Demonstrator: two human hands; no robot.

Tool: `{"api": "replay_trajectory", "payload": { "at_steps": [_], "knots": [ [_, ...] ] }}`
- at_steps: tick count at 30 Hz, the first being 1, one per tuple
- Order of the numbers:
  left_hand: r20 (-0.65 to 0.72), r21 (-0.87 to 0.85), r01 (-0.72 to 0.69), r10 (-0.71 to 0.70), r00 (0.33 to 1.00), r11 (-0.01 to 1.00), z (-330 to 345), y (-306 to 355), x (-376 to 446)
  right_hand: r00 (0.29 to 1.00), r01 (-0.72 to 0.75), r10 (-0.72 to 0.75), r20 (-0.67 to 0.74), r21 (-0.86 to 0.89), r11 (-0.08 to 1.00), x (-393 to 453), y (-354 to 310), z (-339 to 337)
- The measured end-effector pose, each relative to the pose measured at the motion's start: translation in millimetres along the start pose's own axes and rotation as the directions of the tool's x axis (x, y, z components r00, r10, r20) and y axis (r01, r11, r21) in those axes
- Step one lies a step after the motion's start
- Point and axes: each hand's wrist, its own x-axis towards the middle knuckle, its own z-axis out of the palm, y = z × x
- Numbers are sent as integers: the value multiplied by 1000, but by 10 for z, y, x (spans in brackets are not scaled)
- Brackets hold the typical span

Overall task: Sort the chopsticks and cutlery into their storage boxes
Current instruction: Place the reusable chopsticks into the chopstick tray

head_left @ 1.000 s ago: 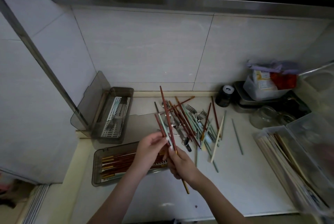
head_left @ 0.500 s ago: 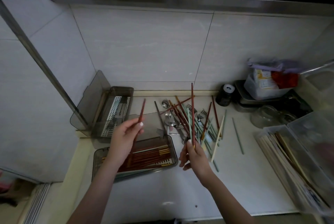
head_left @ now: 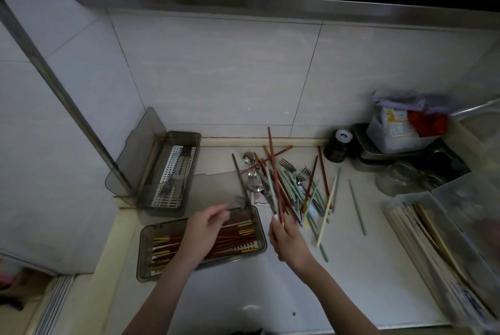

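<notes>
the right hand grips a red chopstick pointing to 12 o'clock; the left hand, fingers loose and empty, hovers over the chopstick box at 9 o'clock.

Smoky grey box: dark red chopsticks, gold ends. Pile: mint green, red-brown, cream sticks, silver forks. Right hand: red chopstick. White tiles.

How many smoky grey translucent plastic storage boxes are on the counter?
2: the far box by the left wall, with a perforated metal tray; the near box, holding red chopsticks, beneath the left hand. None seems hidden.
</notes>
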Motion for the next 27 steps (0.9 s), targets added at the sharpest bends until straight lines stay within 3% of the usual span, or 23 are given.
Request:
{"api": "replay_trajectory", "payload": {
  "at_steps": [2,4,9,14,20,22,24,27],
  "knots": [
    [138,-332,110,-67,988,937,50,216,-6,997,31,-28,78,-36,999,-17,-11,67],
    [207,-495,187,-94,974,849,139,385,-11,987,77,-69,148,-47,996,-46,-12,156],
    [25,-565,178,-199,980,806,311,547,-14,982,32,-37,185,31,999,-75,-28,251],
    [-14,-591,142,-186,982,794,222,574,-16,988,23,-38,147,97,995,-100,-20,207],
    [-143,-358,-7,-48,989,934,-124,416,16,1000,23,-21,-20,88,996,-36,39,39],
    [-183,-138,-77,51,982,987,-198,288,65,998,33,-29,-47,75,997,-28,63,-8],
    [-133,116,-114,129,983,987,-196,145,78,998,37,-34,-58,60,997,-24,79,-27],
    [-35,357,-70,88,996,932,-96,-128,47,997,56,-54,-53,38,998,-31,84,-5]
  ]
}}
